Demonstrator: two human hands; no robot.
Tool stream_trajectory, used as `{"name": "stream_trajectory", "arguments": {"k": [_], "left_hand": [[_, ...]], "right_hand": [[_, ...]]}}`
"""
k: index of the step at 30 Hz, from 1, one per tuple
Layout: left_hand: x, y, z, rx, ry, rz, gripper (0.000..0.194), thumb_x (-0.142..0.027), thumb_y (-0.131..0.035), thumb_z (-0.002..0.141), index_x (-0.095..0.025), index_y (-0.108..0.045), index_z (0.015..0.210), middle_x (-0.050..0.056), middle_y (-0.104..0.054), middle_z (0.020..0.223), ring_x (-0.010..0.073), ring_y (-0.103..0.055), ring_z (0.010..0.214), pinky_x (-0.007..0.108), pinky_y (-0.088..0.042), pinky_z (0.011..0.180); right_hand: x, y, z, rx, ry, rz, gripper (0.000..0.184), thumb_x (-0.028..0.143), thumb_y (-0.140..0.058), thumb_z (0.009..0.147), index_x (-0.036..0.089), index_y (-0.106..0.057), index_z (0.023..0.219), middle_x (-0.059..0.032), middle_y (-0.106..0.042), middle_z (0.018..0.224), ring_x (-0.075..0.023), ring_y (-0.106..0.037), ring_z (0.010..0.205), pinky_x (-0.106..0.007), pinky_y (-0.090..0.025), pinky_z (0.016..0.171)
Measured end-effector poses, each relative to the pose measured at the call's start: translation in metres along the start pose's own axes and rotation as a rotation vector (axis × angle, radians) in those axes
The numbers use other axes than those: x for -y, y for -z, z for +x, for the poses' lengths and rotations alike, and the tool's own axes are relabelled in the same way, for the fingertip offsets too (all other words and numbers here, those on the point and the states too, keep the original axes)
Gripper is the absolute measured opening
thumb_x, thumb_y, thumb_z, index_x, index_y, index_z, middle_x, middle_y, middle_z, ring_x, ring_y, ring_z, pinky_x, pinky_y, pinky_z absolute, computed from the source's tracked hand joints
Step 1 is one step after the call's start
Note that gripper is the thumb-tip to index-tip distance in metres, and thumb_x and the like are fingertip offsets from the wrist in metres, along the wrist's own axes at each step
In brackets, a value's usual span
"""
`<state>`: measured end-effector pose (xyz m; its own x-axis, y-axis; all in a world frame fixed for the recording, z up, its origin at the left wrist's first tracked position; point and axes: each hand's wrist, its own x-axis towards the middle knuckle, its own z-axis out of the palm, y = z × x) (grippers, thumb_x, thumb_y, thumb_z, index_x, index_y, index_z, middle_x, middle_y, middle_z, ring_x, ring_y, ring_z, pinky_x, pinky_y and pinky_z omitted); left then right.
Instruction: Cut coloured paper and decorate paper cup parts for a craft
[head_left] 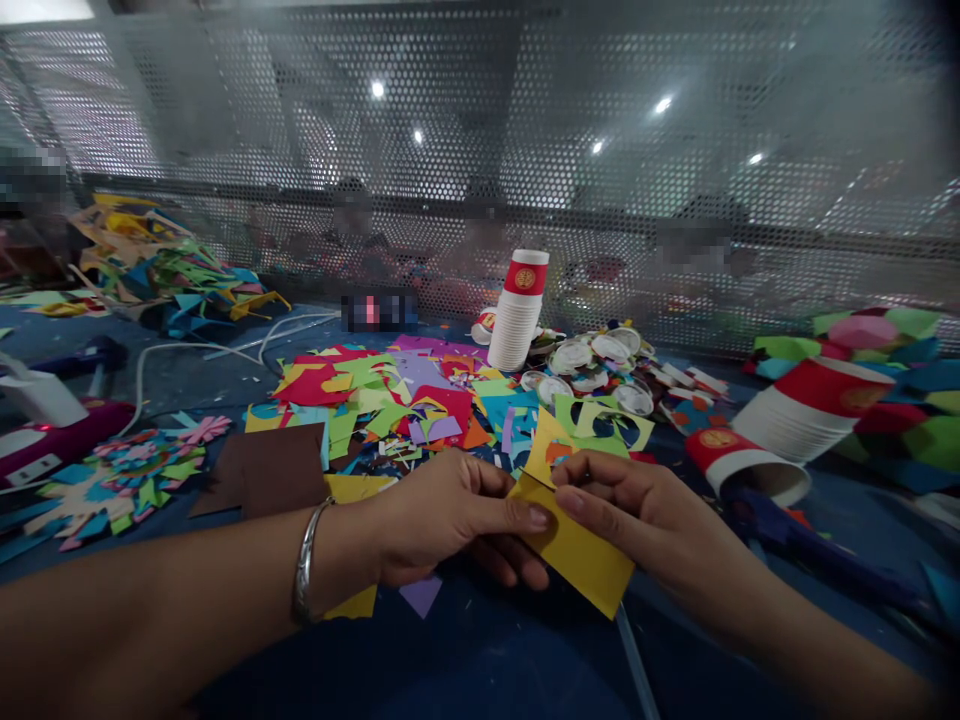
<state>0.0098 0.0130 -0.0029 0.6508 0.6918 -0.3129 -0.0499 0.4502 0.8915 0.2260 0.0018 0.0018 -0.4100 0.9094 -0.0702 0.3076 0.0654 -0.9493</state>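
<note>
A folded piece of yellow paper is held between both hands over the front of the table. My left hand, with a silver bangle on its wrist, pinches the paper's left end between thumb and fingers. My right hand grips its upper edge, thumb on top. Just beyond the fingers stands a yellow offcut; whether it touches the held paper I cannot tell. Under my left forearm lies more yellow paper, and a purple scrap is close by. Brown sheets lie to the left.
Colourful paper scraps cover the middle. A leaning stack of paper cups stands behind them; more cups lie at right near a dark blue glue gun. A purple power strip with a white cable sits left. A perforated metal screen closes the back.
</note>
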Motion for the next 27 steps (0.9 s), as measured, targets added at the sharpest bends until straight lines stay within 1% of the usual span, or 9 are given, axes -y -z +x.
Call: {"name": "stream_trajectory", "arguments": {"k": [6,11,14,16,18,20,22,24,27], "left_hand": [[-0.001,0.000,-0.001,0.010,-0.001,-0.002,0.017,-0.030,-0.077,0.082,-0.014,-0.073,0.077,0.005,-0.073,0.066,0.0095,-0.068,0.058,0.020,-0.049,0.059],[-0.002,0.001,0.000,0.011,0.005,0.007,0.017,-0.031,-0.077,0.082,-0.014,-0.075,0.082,0.005,-0.074,0.068,0.0089,-0.067,0.058,0.019,-0.049,0.058],[-0.003,0.003,0.001,-0.003,-0.013,0.020,0.019,-0.031,-0.076,0.082,-0.012,-0.075,0.088,0.007,-0.075,0.074,0.0098,-0.069,0.060,0.019,-0.050,0.058],[-0.003,0.006,0.003,-0.038,-0.060,0.033,0.021,-0.030,-0.076,0.083,-0.012,-0.074,0.093,0.009,-0.077,0.083,0.0121,-0.072,0.065,0.020,-0.052,0.058],[-0.005,0.010,0.004,-0.107,-0.130,0.054,0.020,-0.029,-0.074,0.084,-0.012,-0.072,0.094,0.010,-0.077,0.087,0.0137,-0.073,0.069,0.020,-0.053,0.060],[-0.008,0.015,0.006,-0.193,-0.200,0.075,0.016,-0.027,-0.073,0.085,-0.012,-0.070,0.091,0.009,-0.077,0.085,0.0139,-0.073,0.069,0.021,-0.054,0.061],[-0.012,0.021,0.009,-0.274,-0.252,0.079,0.014,-0.025,-0.073,0.086,-0.013,-0.067,0.087,0.008,-0.076,0.084,0.0139,-0.073,0.070,0.021,-0.054,0.062],[-0.015,0.026,0.010,-0.333,-0.265,0.065,0.013,-0.025,-0.073,0.086,-0.013,-0.066,0.088,0.009,-0.075,0.088,0.0149,-0.074,0.074,0.022,-0.054,0.063],[-0.018,0.032,0.011,-0.382,-0.253,0.044,0.014,-0.025,-0.071,0.087,-0.014,-0.064,0.092,0.009,-0.075,0.087,0.0171,-0.075,0.075,0.024,-0.054,0.063]], "right_hand": [[0.004,-0.003,0.002,0.012,0.002,0.023,0.030,0.052,-0.068,0.090,0.022,-0.061,0.089,0.0014,-0.056,0.079,-0.0134,-0.051,0.071,-0.023,-0.041,0.062],[0.003,-0.005,0.002,0.007,-0.029,0.057,0.033,0.055,-0.066,0.090,0.022,-0.062,0.091,-0.0007,-0.063,0.082,-0.0143,-0.055,0.071,-0.024,-0.043,0.062],[-0.001,-0.001,0.006,-0.061,-0.062,0.061,0.040,0.059,-0.065,0.089,0.021,-0.062,0.100,-0.0002,-0.061,0.077,-0.0126,-0.052,0.062,-0.023,-0.040,0.055],[-0.004,0.003,0.009,-0.135,-0.048,0.034,0.045,0.062,-0.065,0.087,0.019,-0.062,0.102,0.0030,-0.055,0.066,-0.0096,-0.043,0.053,-0.021,-0.033,0.048],[-0.007,0.009,0.012,-0.197,-0.021,-0.035,0.047,0.063,-0.064,0.088,0.018,-0.063,0.099,0.0050,-0.050,0.060,-0.0080,-0.036,0.049,-0.021,-0.026,0.045],[-0.008,0.014,0.013,-0.255,0.004,-0.128,0.048,0.065,-0.061,0.089,0.017,-0.063,0.096,0.0053,-0.048,0.057,-0.0078,-0.033,0.048,-0.022,-0.023,0.044],[-0.008,0.019,0.013,-0.297,0.025,-0.225,0.049,0.065,-0.059,0.090,0.017,-0.064,0.096,0.0043,-0.049,0.058,-0.0087,-0.034,0.049,-0.023,-0.024,0.045],[-0.007,0.023,0.011,-0.318,0.035,-0.377,0.048,0.066,-0.058,0.090,0.019,-0.064,0.096,0.0031,-0.051,0.059,-0.0101,-0.038,0.050,-0.024,-0.025,0.046],[-0.009,0.030,0.008,-0.292,0.011,-0.681,0.046,0.067,-0.054,0.090,0.022,-0.063,0.093,0.0018,-0.054,0.057,-0.0131,-0.043,0.049,-0.027,-0.027,0.047]]}}
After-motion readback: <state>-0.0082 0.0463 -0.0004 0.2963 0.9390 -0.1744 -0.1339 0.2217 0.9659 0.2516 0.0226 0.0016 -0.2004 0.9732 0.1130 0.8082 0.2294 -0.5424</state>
